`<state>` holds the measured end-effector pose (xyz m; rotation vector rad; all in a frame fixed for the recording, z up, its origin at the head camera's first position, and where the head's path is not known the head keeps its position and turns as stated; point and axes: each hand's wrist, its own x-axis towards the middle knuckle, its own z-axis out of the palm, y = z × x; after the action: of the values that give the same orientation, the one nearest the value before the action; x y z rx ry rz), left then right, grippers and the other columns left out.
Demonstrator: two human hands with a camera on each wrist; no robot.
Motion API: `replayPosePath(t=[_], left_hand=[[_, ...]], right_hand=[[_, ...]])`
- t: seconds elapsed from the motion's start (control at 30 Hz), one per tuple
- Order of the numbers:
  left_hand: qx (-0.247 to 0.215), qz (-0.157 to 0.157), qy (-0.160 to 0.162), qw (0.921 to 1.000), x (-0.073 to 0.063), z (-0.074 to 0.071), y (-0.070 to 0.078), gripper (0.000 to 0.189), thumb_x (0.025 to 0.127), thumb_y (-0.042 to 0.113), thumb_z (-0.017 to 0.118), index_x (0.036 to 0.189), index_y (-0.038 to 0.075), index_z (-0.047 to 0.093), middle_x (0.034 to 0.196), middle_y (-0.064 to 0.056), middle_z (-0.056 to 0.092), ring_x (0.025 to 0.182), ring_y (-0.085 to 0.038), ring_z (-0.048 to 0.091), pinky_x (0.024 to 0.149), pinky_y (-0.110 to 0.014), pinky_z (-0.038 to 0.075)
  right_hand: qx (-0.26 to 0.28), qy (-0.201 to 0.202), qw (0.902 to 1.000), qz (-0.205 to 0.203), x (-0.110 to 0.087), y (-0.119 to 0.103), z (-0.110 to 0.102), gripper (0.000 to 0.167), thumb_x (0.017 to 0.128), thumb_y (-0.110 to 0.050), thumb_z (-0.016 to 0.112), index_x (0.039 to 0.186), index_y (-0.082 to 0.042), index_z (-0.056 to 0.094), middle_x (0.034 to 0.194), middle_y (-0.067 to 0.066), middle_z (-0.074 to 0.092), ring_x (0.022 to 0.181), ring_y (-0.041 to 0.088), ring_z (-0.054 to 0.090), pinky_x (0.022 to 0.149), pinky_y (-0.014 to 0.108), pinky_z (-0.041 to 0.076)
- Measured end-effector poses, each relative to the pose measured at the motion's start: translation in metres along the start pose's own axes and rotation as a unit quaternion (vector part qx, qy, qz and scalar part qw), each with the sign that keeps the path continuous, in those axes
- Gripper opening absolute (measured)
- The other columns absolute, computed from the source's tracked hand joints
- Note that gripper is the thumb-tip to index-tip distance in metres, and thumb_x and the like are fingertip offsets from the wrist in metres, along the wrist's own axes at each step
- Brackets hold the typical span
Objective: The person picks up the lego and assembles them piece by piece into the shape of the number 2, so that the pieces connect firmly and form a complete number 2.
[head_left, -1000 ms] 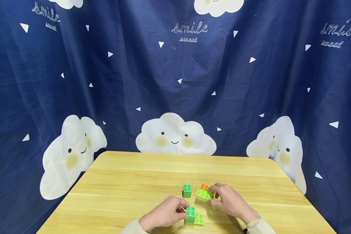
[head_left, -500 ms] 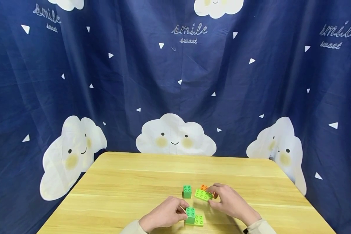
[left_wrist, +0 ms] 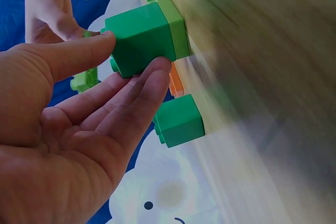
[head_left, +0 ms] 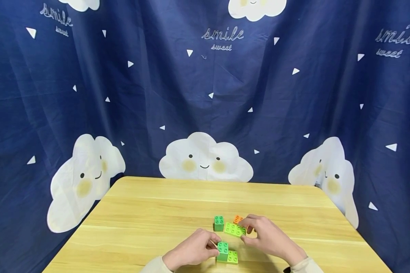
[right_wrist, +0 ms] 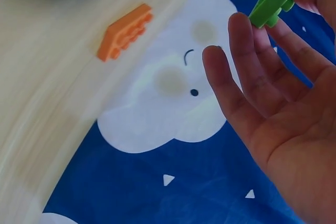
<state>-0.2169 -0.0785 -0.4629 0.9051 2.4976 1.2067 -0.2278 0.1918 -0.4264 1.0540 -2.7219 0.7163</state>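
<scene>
My left hand (head_left: 194, 248) pinches a green toy building block (head_left: 223, 251) between thumb and fingertips. This block sits on one end of a flat lime brick (head_left: 233, 258), whose bare studs show to its right. My right hand (head_left: 269, 239) holds a second flat lime brick (head_left: 233, 229) by its right end, thumb on one side and fingers on the other. In the right wrist view this lime brick (right_wrist: 273, 2) is up off the tabletop, tilted, with its studs toward the palm.
Another green block (head_left: 219, 224) stands on the wooden table (head_left: 150, 212), just left of the raised lime brick. Behind that brick lies a flat orange brick (head_left: 238, 219), partly covered by the right hand in the head view. A blue cloud-print curtain (head_left: 205, 102) hangs behind the table.
My right hand has shifted the raised lime brick a little left and toward me, close to the standing green block. The left hand and its block have stayed in place.
</scene>
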Motion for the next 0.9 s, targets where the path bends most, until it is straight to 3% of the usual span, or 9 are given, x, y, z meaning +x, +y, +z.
replayPosePath(t=[0.57,0.9], left_hand=[[-0.002,0.006,0.006,1.0000,0.000,0.000,0.001,0.024,0.090,0.007,0.077,0.113,0.000,0.074,0.110,-0.004,0.076,0.085,0.000,0.070,0.076,-0.016,0.056],[-0.037,0.019,0.000,0.9991,-0.001,0.000,0.000,0.021,0.090,0.002,0.075,0.111,0.005,0.072,0.101,0.004,0.074,0.087,0.000,0.069,0.077,-0.015,0.055]], right_hand=[[0.003,-0.033,0.9990,-0.030,0.000,-0.021,-0.005,0.021,0.090,-0.023,0.076,0.111,-0.020,0.073,0.106,-0.010,0.069,0.083,0.000,0.060,0.070,0.023,0.055],[0.000,-0.062,0.9956,-0.071,-0.001,-0.021,0.000,0.021,0.091,-0.022,0.075,0.112,-0.019,0.074,0.108,-0.011,0.069,0.083,0.000,0.060,0.070,0.019,0.052]])
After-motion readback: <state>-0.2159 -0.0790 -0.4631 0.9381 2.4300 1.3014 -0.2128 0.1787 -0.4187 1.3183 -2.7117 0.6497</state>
